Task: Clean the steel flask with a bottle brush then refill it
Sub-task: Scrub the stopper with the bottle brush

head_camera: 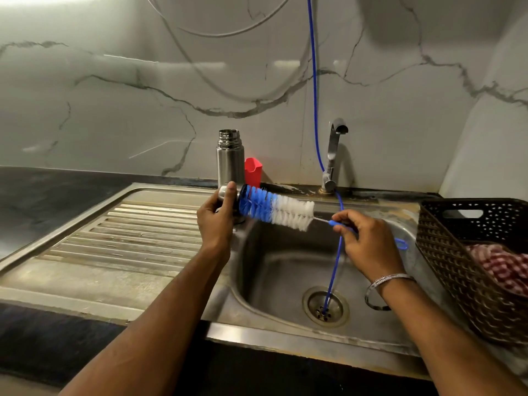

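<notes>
The steel flask (230, 161) stands upright and uncapped at the back rim of the sink. My left hand (215, 221) grips a small steel cap (225, 192) on its side, with its dark opening facing right. The bottle brush (278, 209), with blue and white bristles, lies nearly level over the basin, and its blue tip touches or enters the cap's mouth. My right hand (368, 242) pinches the brush's thin blue handle just behind the bristles; the handle's loop end sticks out past the hand.
A red plastic cup (253, 170) stands right behind the flask. The tap (333, 155) rises at the back. A blue hose (334, 264) runs down the wall into the drain (325, 307). A brown basket (445, 252) holding a checked cloth sits at the right; the ribbed drainboard (128, 232) lies left.
</notes>
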